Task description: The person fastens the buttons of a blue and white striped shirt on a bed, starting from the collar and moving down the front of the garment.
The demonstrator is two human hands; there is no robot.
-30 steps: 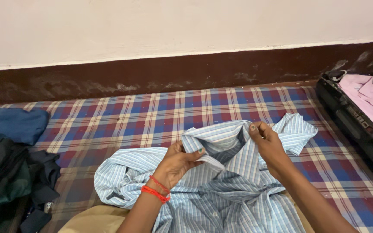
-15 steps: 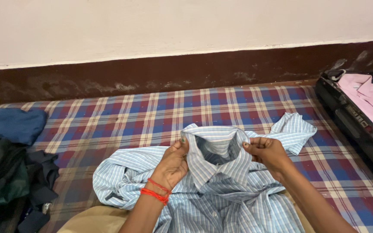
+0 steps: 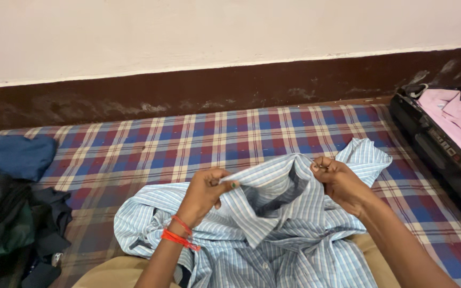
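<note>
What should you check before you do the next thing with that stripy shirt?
1. Left hand pinching the collar of the blue-and-white striped cotton shirt: ok.
2. Right hand pinching the collar's other side: ok.
3. Collar pulled straight between the hands: not ok, it sags in the middle.
4. Shirt body flat: not ok, bunched and wrinkled.
5. Bare room on the red-and-blue checked sheet beyond the shirt: ok.
6. Front buttons done up: cannot tell.
</note>
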